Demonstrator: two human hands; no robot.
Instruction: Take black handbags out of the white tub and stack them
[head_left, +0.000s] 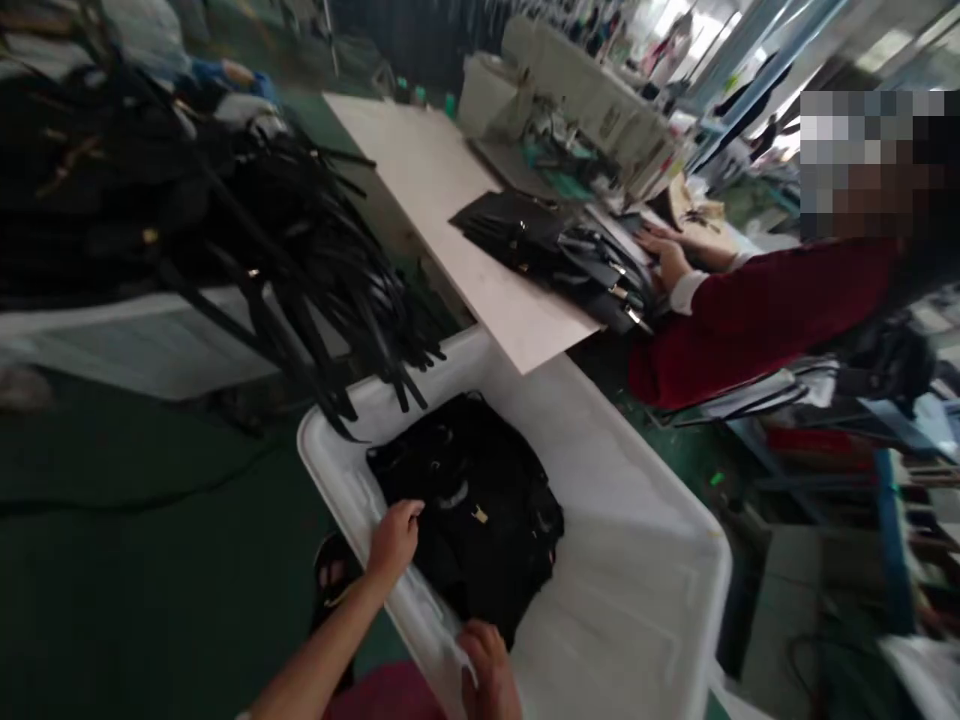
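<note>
A stack of black bags (491, 540) with small gold-coloured metal fittings lies inside a deep white plastic bin (630, 590). At the stack's left edge, just inside the bin's near wall, my left hand (395, 542) has its fingers curled on the black material. My right hand (491, 665) is lower, by the near corner of the same stack, with its fingers bent over the edge. Its fingertips are partly hidden and slightly blurred.
Black bags with long dangling straps (300, 260) are heaped on a table at left, some straps hanging over the bin's rim. A pale board (480, 260) juts toward the bin, carrying more black bags (555, 250). A co-worker in a red sleeve (780, 320) works at a sewing machine (592, 110).
</note>
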